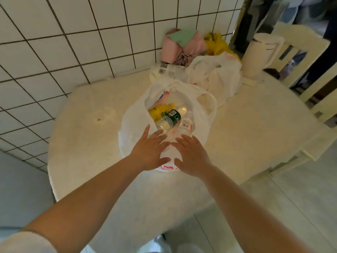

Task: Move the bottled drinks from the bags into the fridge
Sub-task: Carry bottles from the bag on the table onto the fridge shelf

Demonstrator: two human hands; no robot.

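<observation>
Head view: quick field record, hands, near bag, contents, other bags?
left hand: open, fingers straight, on near bag's front edge
right hand: open, on same edge
near bag: white plastic, mouth open, on table
contents: yellow bottle, green-label bottle, clear bottle
second white bag: behind, contents unclear
fridge: not in view

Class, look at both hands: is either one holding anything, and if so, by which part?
Nothing is held. The left hand and right hand lie with fingers straight on the near side of the white bag.
</observation>
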